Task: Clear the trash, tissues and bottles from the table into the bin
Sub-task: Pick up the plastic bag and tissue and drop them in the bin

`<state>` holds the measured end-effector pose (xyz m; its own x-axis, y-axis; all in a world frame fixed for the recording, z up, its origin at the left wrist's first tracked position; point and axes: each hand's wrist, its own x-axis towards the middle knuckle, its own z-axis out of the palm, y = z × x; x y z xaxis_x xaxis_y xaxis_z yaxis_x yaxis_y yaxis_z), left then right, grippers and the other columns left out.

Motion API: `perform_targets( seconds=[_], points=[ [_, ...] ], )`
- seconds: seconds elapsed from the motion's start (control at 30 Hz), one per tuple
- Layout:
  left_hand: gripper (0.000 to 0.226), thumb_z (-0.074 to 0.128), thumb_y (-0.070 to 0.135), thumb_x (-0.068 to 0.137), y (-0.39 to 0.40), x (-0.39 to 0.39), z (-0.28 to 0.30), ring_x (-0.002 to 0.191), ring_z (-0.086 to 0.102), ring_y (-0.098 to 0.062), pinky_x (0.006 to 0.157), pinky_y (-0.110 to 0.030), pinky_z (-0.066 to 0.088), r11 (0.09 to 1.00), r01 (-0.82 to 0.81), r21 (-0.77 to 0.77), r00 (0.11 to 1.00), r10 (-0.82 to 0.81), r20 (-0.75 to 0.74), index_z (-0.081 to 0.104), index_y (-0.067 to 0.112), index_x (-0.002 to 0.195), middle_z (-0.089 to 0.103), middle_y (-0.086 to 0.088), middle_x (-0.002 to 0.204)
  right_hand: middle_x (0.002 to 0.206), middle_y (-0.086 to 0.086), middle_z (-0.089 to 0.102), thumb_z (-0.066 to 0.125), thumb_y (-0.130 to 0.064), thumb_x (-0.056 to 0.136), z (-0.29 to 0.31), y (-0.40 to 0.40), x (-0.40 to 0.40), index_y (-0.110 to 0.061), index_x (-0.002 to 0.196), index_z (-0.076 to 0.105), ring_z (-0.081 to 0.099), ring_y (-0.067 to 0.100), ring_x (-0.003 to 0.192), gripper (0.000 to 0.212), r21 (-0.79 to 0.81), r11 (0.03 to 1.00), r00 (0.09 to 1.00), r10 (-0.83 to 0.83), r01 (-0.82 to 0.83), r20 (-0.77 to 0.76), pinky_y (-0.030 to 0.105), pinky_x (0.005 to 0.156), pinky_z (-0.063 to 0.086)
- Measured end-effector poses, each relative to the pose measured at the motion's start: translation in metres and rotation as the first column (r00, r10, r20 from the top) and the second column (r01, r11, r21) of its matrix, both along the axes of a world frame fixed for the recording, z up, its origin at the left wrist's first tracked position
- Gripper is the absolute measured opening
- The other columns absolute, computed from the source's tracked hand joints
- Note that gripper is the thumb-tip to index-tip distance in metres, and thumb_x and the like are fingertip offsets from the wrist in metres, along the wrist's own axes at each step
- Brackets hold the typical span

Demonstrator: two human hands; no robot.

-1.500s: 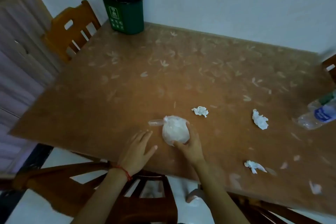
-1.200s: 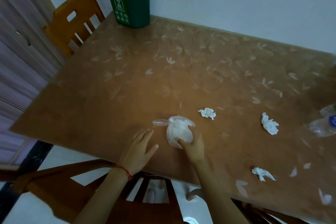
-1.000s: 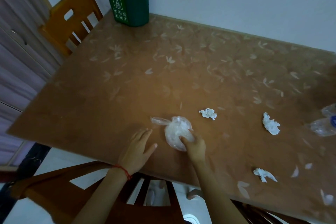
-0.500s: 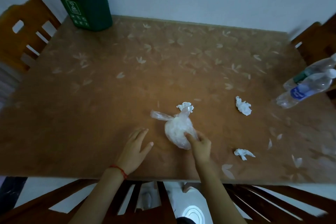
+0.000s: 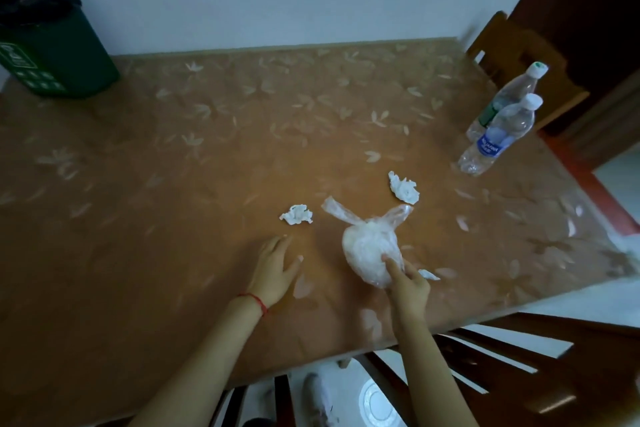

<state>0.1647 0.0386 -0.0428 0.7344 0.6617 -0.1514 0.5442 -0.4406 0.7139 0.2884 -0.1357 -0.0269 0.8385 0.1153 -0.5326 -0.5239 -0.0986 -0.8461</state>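
Note:
A knotted clear plastic bag point(image 5: 367, 250) with white contents hangs just above the brown table point(image 5: 173, 166). My right hand point(image 5: 407, 282) pinches its lower side. My left hand point(image 5: 275, 269) rests flat on the table, fingers spread, holding nothing. Crumpled white tissues lie nearby: one point(image 5: 296, 214) left of the bag, one point(image 5: 403, 186) behind it, and a third point(image 5: 428, 274) partly hidden by my right hand. Two clear plastic bottles point(image 5: 495, 135) stand at the far right edge. The green bin point(image 5: 52, 52) with a black liner stands on the table's far left corner.
A wooden chair point(image 5: 512, 55) stands behind the bottles at the right. A dark wooden chair point(image 5: 502, 374) is under the near edge. A white wall runs along the table's far side.
The view swung right, bringing the bottles and right chair into sight. My right hand has lifted the bag and moved it right, past the small tissue. My left hand stays flat on the table.

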Motion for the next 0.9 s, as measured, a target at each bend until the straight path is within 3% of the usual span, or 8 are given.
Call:
perform_targets(
  seconds=[0.1,0.27,0.47,0.63,0.73,0.83,0.9],
  points=[
    [0.042,0.061,0.008,0.083,0.015,0.025,-0.009,0.123,0.041,-0.036,0.102,-0.028,0.024,1.0,-0.004,0.03,0.999,0.003,0.033,0.051,0.0,0.123,0.051,-0.021,0.129,0.083,0.003,0.074,0.071,-0.023,0.073,-0.004,-0.004,0.01,-0.017,0.08,0.071,0.069,0.014,0.078,0.01,-0.031,0.999,0.999,-0.04,0.04,-0.02,0.026,0.064,0.049],
    [0.042,0.066,0.0,0.076,0.036,0.061,-0.022,0.113,0.047,-0.042,0.093,-0.025,0.024,0.997,-0.069,0.026,0.996,0.067,0.063,0.053,-0.007,0.115,0.057,-0.027,0.116,0.081,0.002,0.073,0.072,-0.021,0.071,-0.01,-0.004,0.026,-0.02,0.069,0.07,0.068,0.017,0.084,0.003,-0.056,0.995,0.997,-0.084,0.083,0.0,0.029,0.07,0.05],
    [0.054,0.07,0.01,0.076,0.05,0.084,-0.043,0.128,0.034,-0.036,0.103,-0.03,0.021,0.999,-0.037,-0.027,0.999,0.037,-0.009,0.05,-0.001,0.125,0.047,-0.023,0.133,0.089,0.007,0.072,0.072,-0.019,0.072,-0.017,-0.004,0.035,-0.017,0.075,0.07,0.067,0.022,0.089,0.004,-0.066,0.994,0.996,-0.083,0.082,-0.011,0.039,0.084,0.052],
    [0.038,0.07,0.003,0.072,0.053,0.087,-0.049,0.108,0.048,-0.038,0.092,-0.029,0.029,0.998,-0.045,0.051,0.998,0.047,-0.028,0.063,0.0,0.109,0.06,-0.023,0.112,0.08,0.007,0.07,0.07,-0.017,0.074,-0.022,-0.004,0.036,-0.006,0.074,0.069,0.066,0.019,0.079,0.011,-0.103,0.992,0.998,-0.069,0.069,0.004,0.031,0.071,0.052],
    [0.03,0.067,-0.007,0.07,0.052,0.085,-0.051,0.097,0.052,-0.04,0.084,-0.03,0.033,0.996,-0.063,0.069,0.998,0.063,0.002,0.067,-0.003,0.1,0.062,-0.027,0.1,0.08,0.006,0.071,0.071,-0.016,0.073,-0.023,-0.003,0.036,-0.011,0.069,0.068,0.066,0.017,0.078,0.007,-0.112,0.992,0.998,-0.066,0.066,0.0,0.029,0.069,0.05],
    [0.023,0.065,-0.011,0.069,0.048,0.079,-0.045,0.083,0.058,-0.035,0.071,-0.027,0.036,0.99,-0.137,0.016,0.989,0.135,0.065,0.07,-0.004,0.09,0.063,-0.027,0.088,0.077,0.005,0.069,0.072,-0.016,0.073,-0.025,0.0,0.035,-0.005,0.07,0.067,0.065,0.016,0.076,0.013,-0.114,0.992,0.998,-0.059,0.057,-0.015,0.027,0.064,0.048],
    [0.017,0.063,-0.008,0.07,0.044,0.072,-0.039,0.071,0.058,-0.024,0.061,-0.02,0.034,0.981,-0.182,-0.067,0.978,0.188,0.095,0.071,-0.002,0.083,0.064,-0.018,0.078,0.073,0.004,0.068,0.071,-0.017,0.074,-0.025,0.002,0.034,0.001,0.073,0.065,0.065,0.016,0.074,0.019,-0.118,0.992,0.998,-0.054,0.05,-0.024,0.025,0.06,0.046]
  ],
)
